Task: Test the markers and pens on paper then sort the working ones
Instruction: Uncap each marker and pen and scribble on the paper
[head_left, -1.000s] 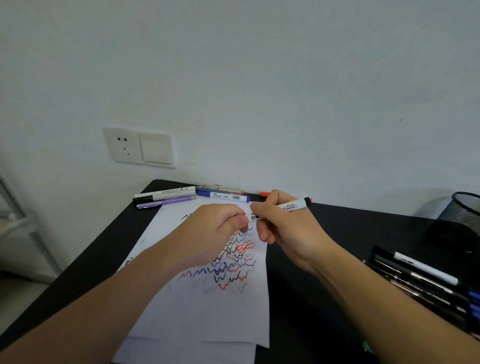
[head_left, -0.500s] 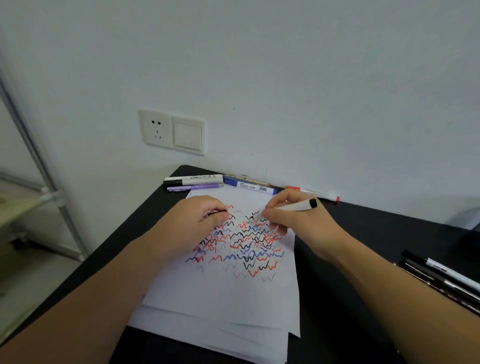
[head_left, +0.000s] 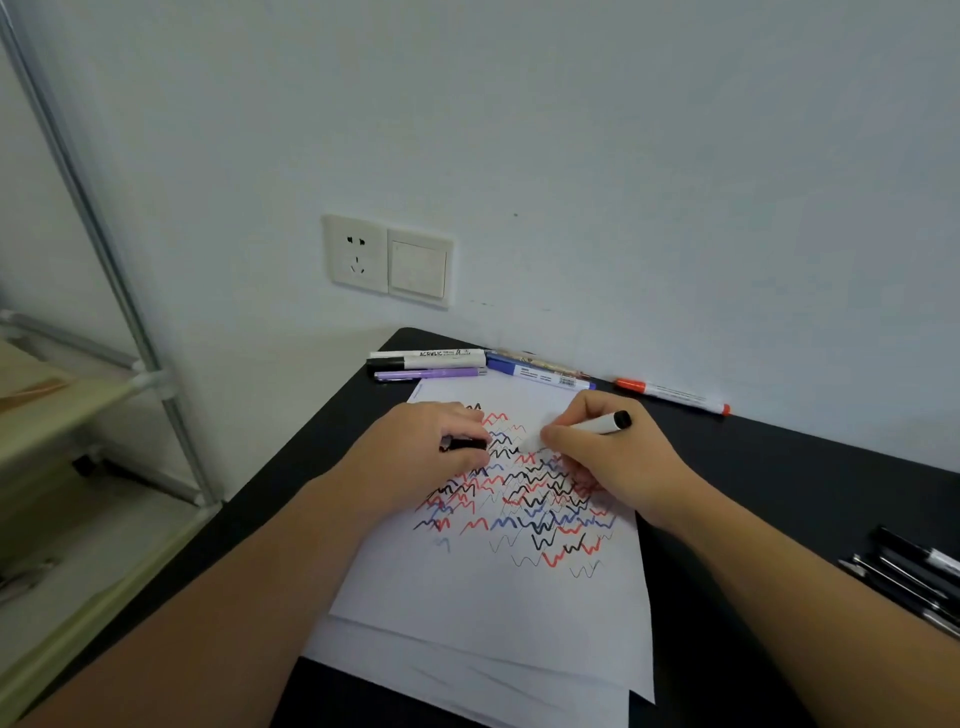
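Now a white marker (head_left: 587, 427) is being tested on the paper (head_left: 498, 587).

It is gripped in the right hand (head_left: 605, 467), tip lowered to the squiggle-covered sheet on the black tabletop (head_left: 779, 493); its black cap (head_left: 465, 444) is pinched in the left hand (head_left: 426, 457), resting on the paper just beside. By judgement, a stroke must be drawn, the cap refitted, and the marker sorted: tested markers (head_left: 483, 364) are lined along the wall, a dark batch (head_left: 914, 571) waits at right.
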